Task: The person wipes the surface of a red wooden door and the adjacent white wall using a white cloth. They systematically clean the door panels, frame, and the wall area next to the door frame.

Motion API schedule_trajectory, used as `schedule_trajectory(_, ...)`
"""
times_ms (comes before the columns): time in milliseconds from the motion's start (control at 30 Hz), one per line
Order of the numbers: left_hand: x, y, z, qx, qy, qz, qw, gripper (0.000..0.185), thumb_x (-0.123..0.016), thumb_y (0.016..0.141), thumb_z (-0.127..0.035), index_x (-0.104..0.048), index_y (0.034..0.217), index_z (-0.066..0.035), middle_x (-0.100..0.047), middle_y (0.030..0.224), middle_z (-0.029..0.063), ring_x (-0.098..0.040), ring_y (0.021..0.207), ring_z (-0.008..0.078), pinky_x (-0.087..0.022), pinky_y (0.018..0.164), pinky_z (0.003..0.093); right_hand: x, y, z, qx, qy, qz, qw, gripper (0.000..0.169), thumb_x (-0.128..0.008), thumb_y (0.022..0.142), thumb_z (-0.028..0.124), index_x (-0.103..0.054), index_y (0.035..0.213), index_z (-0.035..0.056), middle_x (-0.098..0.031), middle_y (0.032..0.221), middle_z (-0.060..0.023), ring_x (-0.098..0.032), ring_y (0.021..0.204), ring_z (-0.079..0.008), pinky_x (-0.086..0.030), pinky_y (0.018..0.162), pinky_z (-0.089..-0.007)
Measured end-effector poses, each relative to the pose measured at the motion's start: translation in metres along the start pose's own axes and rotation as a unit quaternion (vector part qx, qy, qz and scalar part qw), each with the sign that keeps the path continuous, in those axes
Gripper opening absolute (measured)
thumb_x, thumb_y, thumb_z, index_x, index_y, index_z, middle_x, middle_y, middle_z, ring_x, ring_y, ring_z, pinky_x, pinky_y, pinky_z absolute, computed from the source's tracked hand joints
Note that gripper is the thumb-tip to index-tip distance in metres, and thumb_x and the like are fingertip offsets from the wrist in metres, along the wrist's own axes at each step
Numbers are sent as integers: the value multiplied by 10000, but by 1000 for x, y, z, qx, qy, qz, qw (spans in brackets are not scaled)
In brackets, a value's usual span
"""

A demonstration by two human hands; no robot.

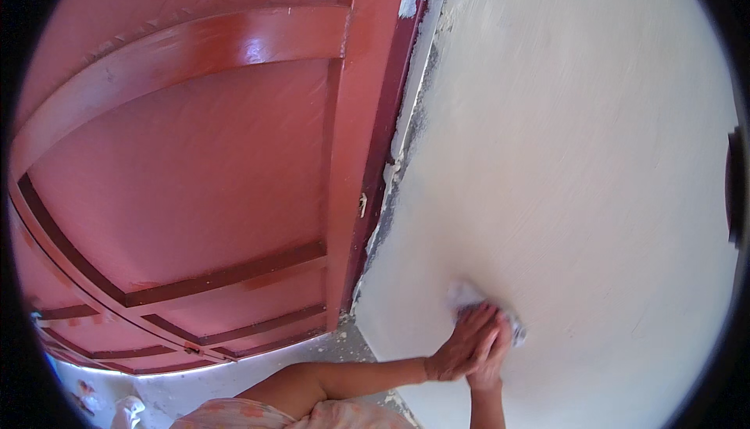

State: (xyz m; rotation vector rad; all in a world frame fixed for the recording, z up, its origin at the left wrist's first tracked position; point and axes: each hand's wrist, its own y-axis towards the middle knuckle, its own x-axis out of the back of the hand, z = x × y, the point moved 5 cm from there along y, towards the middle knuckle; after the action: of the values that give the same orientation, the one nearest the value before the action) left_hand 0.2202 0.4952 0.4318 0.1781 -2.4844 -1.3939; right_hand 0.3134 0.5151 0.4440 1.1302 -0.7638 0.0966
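Note:
Both hands press together on a pale, crumpled piece, perhaps paper or cloth, (466, 294) against the off-white wall (556, 165), low in the picture. My left hand (460, 350) lies across and partly over the other, its arm reaching in from the left. My right hand (492, 347) comes up from below, with its fingers on the same piece. A greyish end of it sticks out to the right of the fingers. Motion blurs the fingers and the piece, and what lies under them is hidden.
Left of the wall stands a red panelled door (193, 177) in a dark red frame (389, 112). Rough grey and white patches run along the wall's edge by the frame. The speckled floor (345, 341) shows below, with a white object (128, 411) at lower left. A dark object (733, 189) is at the right rim.

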Motion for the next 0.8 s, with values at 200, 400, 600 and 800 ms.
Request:
schedule_trajectory(200,-30,-37,49,-129,212,-5,969,672,-619,861,-556,-500,1394,-163,-212,1562,186,-231,1426,414,-276,1113,522,62,-18,18,174,-130,100,971,335,-519,938,26,-539,1270,-19,-489,1327,-224,-485,1220,-460,-386,1048,-527)
schedule_trajectory(400,46,72,55,-189,265,-73,943,528,-624,881,-432,-519,1379,-293,-304,1537,126,-314,1404,377,-319,1059,539,143,-19,29,149,-176,-77,970,371,-590,879,-25,-554,1246,14,-542,1285,-202,-552,1139,-387,-409,976,-603)
schedule_trajectory(600,178,283,-19,-129,266,-298,907,540,-615,891,-358,-517,1345,-82,-346,1469,217,-331,1345,423,-227,1096,541,138,-33,3,183,-216,-11,959,333,-568,915,62,-558,1244,12,-559,1275,-183,-531,1219,-365,-365,1048,-545)
schedule_trajectory(800,143,188,24,-78,327,-300,893,405,-589,898,-245,-545,1206,14,-417,1391,221,-387,1299,394,-293,1094,481,138,-22,13,185,-222,-27,957,200,-567,899,52,-687,1059,45,-653,1140,-150,-604,1144,-323,-349,1065,-489)
